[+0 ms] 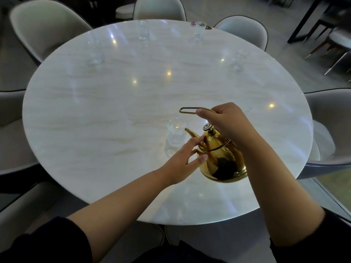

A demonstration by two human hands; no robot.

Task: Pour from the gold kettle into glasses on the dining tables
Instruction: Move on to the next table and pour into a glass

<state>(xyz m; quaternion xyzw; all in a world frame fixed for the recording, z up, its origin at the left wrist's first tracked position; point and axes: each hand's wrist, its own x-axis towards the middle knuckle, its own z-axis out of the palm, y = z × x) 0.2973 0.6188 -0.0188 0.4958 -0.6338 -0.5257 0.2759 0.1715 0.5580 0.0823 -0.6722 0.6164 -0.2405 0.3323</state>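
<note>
The gold kettle [221, 158] hangs tilted over the near part of the round marble table [114, 111], its spout pointing left at the rim of a clear glass [175, 137]. My right hand [226, 122] grips the kettle's thin wire handle from above. My left hand [182, 160] touches the kettle's side below the spout with fingers spread and mostly straight. Further glasses stand around the table: one at the far left [95, 52], one at the far middle [143, 30], one at the far right [199, 31], another on the right [239, 57].
Pale upholstered chairs ring the table, among them one at the far left [43, 25], one at the far right [245, 29] and one at the right edge [330, 130]. A dark table frame and stool legs [322, 35] stand beyond on the right.
</note>
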